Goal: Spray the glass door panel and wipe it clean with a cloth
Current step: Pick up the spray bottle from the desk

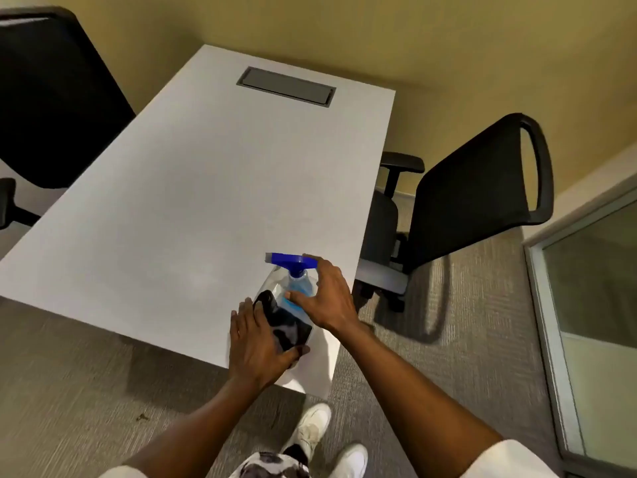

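Note:
A clear spray bottle (296, 286) with blue liquid and a blue trigger head (286, 260) stands near the front right corner of the white table (193, 201). My right hand (327, 298) reaches over it, fingers spread, with the index finger on the trigger head and the thumb against the bottle's shoulder. A black and grey cloth (287, 326) lies just in front of the bottle. My left hand (256, 343) lies over the cloth's left side, with the thumb curled round its near edge. The glass door panel (593, 288) stands at the far right in a metal frame.
A black office chair (475, 188) stands right of the table, between it and the glass. Another black chair (51, 98) is at the far left. A grey cable hatch (286, 86) sits in the table's far end. The floor is grey carpet, and my white shoes (313, 429) are below.

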The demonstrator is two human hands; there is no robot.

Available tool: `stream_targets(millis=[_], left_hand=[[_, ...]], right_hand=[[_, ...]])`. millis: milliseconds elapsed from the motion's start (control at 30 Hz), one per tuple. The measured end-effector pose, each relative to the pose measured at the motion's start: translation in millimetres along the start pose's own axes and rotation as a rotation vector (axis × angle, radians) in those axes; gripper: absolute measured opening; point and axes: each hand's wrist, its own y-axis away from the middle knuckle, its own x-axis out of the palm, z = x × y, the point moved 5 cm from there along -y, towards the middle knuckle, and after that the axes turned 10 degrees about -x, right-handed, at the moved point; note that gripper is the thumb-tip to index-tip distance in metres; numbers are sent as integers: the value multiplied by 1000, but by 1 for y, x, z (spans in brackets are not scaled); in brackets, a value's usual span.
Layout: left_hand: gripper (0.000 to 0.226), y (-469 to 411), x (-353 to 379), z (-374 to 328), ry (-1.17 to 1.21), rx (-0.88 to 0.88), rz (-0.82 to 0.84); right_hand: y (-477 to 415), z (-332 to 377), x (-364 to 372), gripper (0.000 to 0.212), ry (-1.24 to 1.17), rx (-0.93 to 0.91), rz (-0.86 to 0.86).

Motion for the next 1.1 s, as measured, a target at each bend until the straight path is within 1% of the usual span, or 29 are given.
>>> stream_targets(millis=[33,100,167,233,367,467,600,700,767,833,867,933,1000,1100], left_hand=[[160,0,3,-1,-19,8,21],[154,-2,1,1,-19,-31,14],[152,-1,-2,0,5,-56,10],[153,1,-3,0,-18,-71,11],[155,3,-2,-1,-69,-71,12],[156,1,-2,-1,-90,-69,21],[150,-1,-8,-6,-155,-76,7],[156,2,-13,-14,-270,-88,21],[160,7,-17,-27,-277,-66,-9],[160,16,-21,-48,-184,-24,-15],[158,22,-21,-67,-116,35,-3],[152,42,-19,-109,21,210,24],[140,64,-19,-146,169,371,27],[113,99,-13,-191,342,566,75]], right_hand=[[-3,-1,2,83,-2,7,-4],[-10,-3,6,74,-5,69,-3],[-13,-5,9,67,2,116,-6],[-16,-5,11,62,7,118,-23],[-9,-4,9,59,88,88,-51],[2,-2,0,60,75,75,-90],[21,3,-26,63,-22,70,-191],[44,8,-55,60,-65,49,-294],[63,8,-76,55,-86,37,-367],[80,7,-94,54,-120,25,-425],[91,3,-104,54,-132,31,-466],[116,-6,-125,51,-150,60,-550],[140,-15,-144,46,-159,87,-626],[179,-29,-172,42,-148,123,-745]])
